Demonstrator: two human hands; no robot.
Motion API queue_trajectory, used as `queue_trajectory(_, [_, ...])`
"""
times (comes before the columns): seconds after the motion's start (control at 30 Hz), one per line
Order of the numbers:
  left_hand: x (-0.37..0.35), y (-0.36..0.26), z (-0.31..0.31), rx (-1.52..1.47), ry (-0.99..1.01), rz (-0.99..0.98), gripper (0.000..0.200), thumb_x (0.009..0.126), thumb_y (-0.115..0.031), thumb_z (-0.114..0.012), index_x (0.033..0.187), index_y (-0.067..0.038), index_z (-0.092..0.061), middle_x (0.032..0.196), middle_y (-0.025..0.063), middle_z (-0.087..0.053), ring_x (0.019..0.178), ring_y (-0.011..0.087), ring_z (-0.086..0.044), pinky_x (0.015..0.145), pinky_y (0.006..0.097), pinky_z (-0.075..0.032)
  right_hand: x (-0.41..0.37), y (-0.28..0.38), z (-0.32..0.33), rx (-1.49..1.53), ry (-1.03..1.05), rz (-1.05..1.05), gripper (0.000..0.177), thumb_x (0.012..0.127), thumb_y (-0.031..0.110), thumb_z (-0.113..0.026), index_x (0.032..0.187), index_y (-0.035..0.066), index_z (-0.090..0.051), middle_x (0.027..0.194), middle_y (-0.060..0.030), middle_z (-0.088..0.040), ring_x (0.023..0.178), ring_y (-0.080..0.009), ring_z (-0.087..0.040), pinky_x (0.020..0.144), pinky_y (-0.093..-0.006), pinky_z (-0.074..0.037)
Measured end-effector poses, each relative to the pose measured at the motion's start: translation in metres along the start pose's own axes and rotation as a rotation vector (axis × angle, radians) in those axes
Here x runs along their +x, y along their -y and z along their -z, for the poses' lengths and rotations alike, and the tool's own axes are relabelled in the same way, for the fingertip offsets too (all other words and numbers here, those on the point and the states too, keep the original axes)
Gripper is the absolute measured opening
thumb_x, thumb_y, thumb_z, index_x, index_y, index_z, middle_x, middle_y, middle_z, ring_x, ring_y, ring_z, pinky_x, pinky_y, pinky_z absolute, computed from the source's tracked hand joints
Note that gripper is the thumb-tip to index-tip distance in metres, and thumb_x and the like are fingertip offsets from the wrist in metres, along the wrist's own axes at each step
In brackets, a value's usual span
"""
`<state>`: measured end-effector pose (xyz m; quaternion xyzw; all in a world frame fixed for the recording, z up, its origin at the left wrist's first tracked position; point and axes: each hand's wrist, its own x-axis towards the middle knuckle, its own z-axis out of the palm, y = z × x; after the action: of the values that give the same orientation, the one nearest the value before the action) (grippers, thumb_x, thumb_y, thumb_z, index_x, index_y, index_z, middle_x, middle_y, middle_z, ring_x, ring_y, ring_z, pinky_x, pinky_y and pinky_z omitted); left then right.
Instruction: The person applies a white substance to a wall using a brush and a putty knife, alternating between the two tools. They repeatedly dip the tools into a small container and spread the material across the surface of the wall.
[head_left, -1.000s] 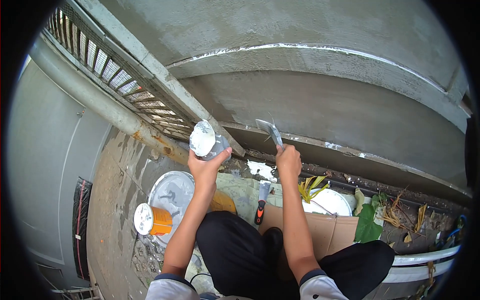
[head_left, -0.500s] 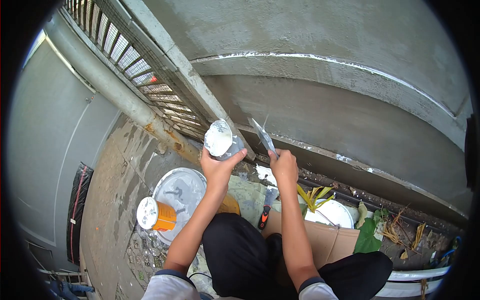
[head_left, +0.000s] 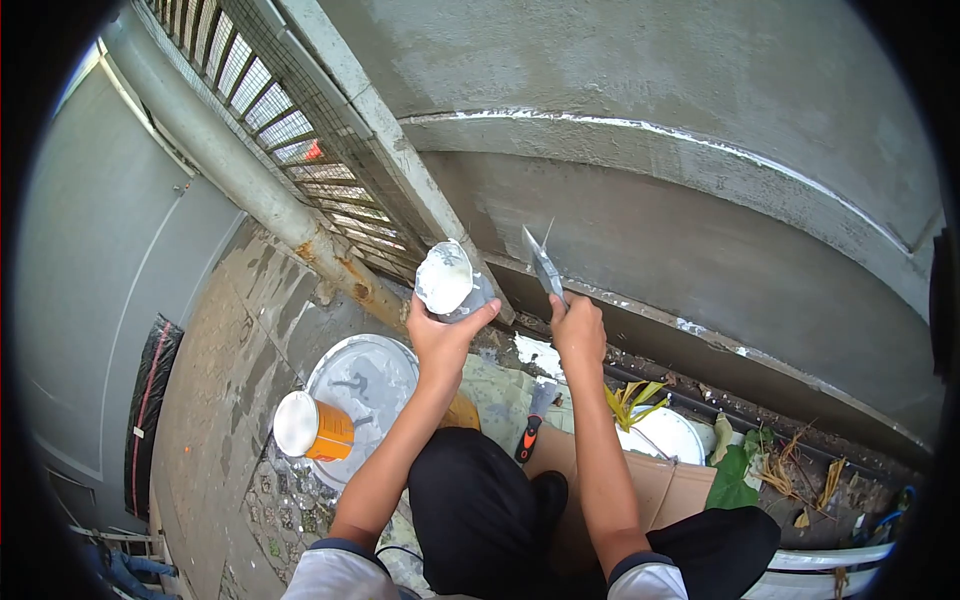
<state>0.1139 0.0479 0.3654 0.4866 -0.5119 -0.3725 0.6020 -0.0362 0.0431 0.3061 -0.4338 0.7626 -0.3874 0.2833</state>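
Observation:
A small round container (head_left: 445,277) with white and grey paste in it is held up by my left hand (head_left: 440,335), whose fingers wrap round its lower side. To its right, my right hand (head_left: 578,330) is closed round the handle of a putty knife (head_left: 542,262); its metal blade points up and to the left, near the wall and apart from the container. A second scraper (head_left: 534,418) with a black and orange handle lies on the ground between my forearms.
At left, an orange tub (head_left: 318,428) with a white top sits on a large paste-smeared lid (head_left: 375,375). A grey wall (head_left: 640,215) runs ahead, beside a metal grille (head_left: 290,120). Right lie cardboard (head_left: 640,490), a white lid (head_left: 665,436) and leaves (head_left: 735,478).
The view has shifted slightly. My right hand and its putty knife have moved a little to the right, while my left hand still holds the container.

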Motion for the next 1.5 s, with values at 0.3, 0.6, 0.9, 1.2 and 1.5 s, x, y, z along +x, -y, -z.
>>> queue_trajectory(0.3, [-0.001, -0.001, 0.001, 0.03, 0.002, -0.015, 0.062, 0.06, -0.003, -0.086, 0.112, 0.002, -0.052, 0.104, 0.0083, -0.061, 0.093, 0.0159, -0.06, 0.083, 0.0294, -0.048, 0.025, 0.005, -0.03, -0.054, -0.024, 0.067, 0.029, 0.092, 0.03, -0.054, 0.093, 0.004, -0.067, 0.091, -0.0227, -0.067, 0.087, -0.0414, -0.064, 0.074, -0.0486, -0.052])
queue_trajectory(0.6, [0.0, 0.0, -0.006, -0.007, 0.003, -0.01, 0.062, 0.06, -0.002, -0.085, 0.112, 0.001, -0.052, 0.105, 0.0084, -0.061, 0.094, 0.0163, -0.06, 0.083, 0.0296, -0.048, 0.04, 0.01, -0.057, -0.147, 0.029, 0.192, 0.029, 0.093, 0.028, -0.052, 0.09, 0.003, -0.065, 0.087, -0.0224, -0.066, 0.084, -0.0402, -0.066, 0.071, -0.0493, -0.053])
queue_trajectory(0.9, [0.002, 0.003, -0.006, -0.005, -0.002, 0.006, 0.063, 0.059, -0.002, -0.086, 0.112, 0.002, -0.052, 0.105, 0.0088, -0.061, 0.094, 0.0164, -0.06, 0.082, 0.0293, -0.049, -0.005, -0.017, -0.06, -0.062, -0.006, 0.182, 0.027, 0.095, 0.027, -0.049, 0.095, 0.002, -0.061, 0.088, -0.0224, -0.064, 0.081, -0.0427, -0.064, 0.069, -0.0513, -0.051])
queue_trajectory(1.2, [0.002, 0.004, 0.0, 0.013, -0.015, -0.008, 0.062, 0.06, -0.002, -0.085, 0.112, 0.002, -0.052, 0.104, 0.0089, -0.061, 0.093, 0.0159, -0.06, 0.083, 0.0293, -0.048, 0.019, -0.023, -0.063, -0.081, -0.013, 0.079, 0.028, 0.095, 0.026, -0.049, 0.095, 0.001, -0.063, 0.091, -0.0214, -0.066, 0.085, -0.0412, -0.065, 0.07, -0.0502, -0.052])
queue_trajectory(1.5, [0.002, 0.004, -0.005, 0.01, 0.004, 0.047, 0.062, 0.06, -0.001, -0.085, 0.112, 0.002, -0.052, 0.105, 0.0083, -0.061, 0.094, 0.016, -0.06, 0.083, 0.0292, -0.048, 0.045, -0.009, -0.081, -0.146, 0.088, 0.1, 0.03, 0.094, 0.029, -0.052, 0.093, 0.003, -0.066, 0.09, -0.0216, -0.067, 0.087, -0.0399, -0.065, 0.074, -0.0482, -0.052])
